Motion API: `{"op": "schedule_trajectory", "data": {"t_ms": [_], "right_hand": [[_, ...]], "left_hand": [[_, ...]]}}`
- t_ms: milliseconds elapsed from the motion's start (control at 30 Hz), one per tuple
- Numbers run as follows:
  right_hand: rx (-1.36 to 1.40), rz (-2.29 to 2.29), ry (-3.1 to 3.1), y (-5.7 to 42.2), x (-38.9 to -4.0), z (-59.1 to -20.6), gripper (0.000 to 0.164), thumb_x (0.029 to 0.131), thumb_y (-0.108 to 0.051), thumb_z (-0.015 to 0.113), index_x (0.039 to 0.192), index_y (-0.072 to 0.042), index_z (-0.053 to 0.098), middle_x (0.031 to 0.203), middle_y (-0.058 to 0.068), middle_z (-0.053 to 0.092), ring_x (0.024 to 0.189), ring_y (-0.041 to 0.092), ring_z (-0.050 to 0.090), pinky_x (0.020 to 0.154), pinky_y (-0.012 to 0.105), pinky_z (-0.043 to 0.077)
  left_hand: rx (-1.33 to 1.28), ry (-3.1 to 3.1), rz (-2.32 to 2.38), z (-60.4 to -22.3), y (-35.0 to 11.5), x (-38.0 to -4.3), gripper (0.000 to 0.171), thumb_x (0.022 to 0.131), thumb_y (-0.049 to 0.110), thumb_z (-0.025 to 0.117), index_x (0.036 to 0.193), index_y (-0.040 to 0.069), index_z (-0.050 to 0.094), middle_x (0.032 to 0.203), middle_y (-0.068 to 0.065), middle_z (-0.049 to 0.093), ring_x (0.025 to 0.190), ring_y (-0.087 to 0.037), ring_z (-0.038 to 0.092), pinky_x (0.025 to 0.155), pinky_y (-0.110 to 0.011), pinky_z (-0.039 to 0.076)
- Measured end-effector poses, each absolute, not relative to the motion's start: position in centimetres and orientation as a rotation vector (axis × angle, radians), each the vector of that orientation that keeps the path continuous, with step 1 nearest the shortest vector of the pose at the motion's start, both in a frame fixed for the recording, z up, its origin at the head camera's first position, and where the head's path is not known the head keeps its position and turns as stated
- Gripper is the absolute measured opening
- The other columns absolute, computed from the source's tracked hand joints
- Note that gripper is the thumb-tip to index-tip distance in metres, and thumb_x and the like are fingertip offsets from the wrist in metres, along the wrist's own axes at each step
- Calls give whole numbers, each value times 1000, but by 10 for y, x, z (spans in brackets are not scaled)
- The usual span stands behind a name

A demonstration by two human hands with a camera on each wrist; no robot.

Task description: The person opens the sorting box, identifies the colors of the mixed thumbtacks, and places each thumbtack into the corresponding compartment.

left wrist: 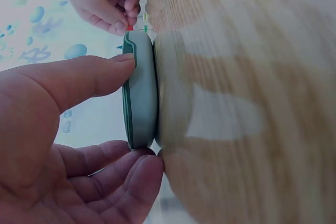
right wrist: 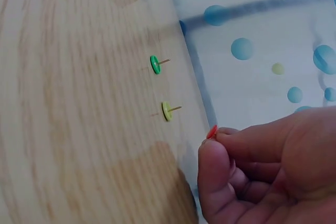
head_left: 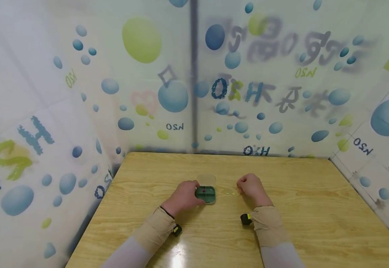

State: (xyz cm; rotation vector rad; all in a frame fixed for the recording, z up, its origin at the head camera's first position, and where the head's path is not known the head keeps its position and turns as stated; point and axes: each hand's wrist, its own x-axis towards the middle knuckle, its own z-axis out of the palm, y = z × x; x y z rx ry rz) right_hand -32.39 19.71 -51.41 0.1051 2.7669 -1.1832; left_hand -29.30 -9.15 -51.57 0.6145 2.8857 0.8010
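My left hand (head_left: 183,197) holds a small green compartment box (left wrist: 143,93) by its sides, thumb at one end and fingertips at the other. The box sits on the table with its clear lid (head_left: 208,179) swung back. A small dark red thing (head_left: 203,190) lies in one compartment, its kind too small to tell. To the right, my right hand (head_left: 252,188) pinches a red thumbtack (right wrist: 211,132) between thumb and forefinger, above the table. Beside that hand, a green thumbtack (right wrist: 155,65) and a yellow thumbtack (right wrist: 167,111) rest on their heads with points up.
The wooden table (head_left: 315,208) extends on both sides of the hands. Behind it and at both sides hang light curtains (head_left: 154,137) printed with blue and green spots. Each wrist carries a small black camera (head_left: 246,219).
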Motion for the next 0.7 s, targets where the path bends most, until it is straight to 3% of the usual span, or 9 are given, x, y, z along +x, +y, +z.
{"op": "schedule_trajectory", "data": {"t_ms": [433,700], "right_hand": [[114,-1502,2548,198,-325,-520,20,109,-8,56,105,7,70,72,3,61,70,15,56,67,27,47],[100,-2037,2051,209,-337,-536,31,113,-6,48,132,17,56,96,3,65,82,8,60,72,21,54]], "left_hand": [[625,2887,822,-517,-93,-293,48,80,30,93,112,3,70,93,-3,70,80,-14,59,76,-34,51],[606,2876,832,-515,-92,-293,49,79,29,94,113,2,70,92,-3,70,79,-15,59,76,-35,52]]}}
